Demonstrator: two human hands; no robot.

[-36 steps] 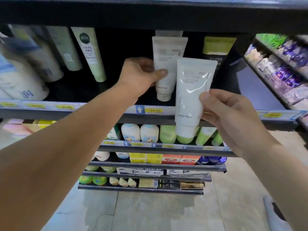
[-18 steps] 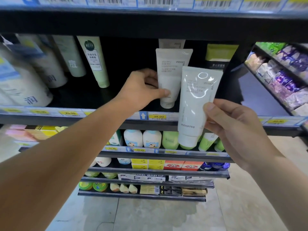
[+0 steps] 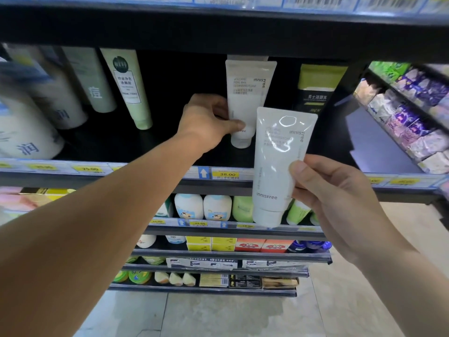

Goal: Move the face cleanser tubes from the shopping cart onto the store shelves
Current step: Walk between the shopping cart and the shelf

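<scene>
While the left hand (image 3: 209, 122) reaches into the upper shelf (image 3: 167, 148), its thumb and fingers are clamped round the lower part of the first tube (image 3: 247, 93), a white innisfree face cleanser. This tube stands upright, cap down, on the black shelf board, just above the yellow 38.00 price tag (image 3: 227, 174) on the shelf's front rail. Right behind it the top edge of a like tube shows (nothing more of it can be seen).

The right hand (image 3: 332, 190) grips the second tube (image 3: 274, 166), also white and marked innisfree, with the thumb pressed on its front at the lower right and the fingers curled behind it. This tube hangs cap down in the air in front of the rail, lower than the first tube and to its right, leaning a little; its top overlaps the first tube's cap end in the view.

To the left on the same shelf a pale green tube (image 3: 128, 88) leans back, well apart from the left hand. To the right a dark tube with a green top (image 3: 315, 93) stands near the first tube. On the shelf below, 2 white baby bottles (image 3: 202, 206) stand side by side, and green bottles (image 3: 243, 207) stand beside them, partly hidden by the second tube
</scene>
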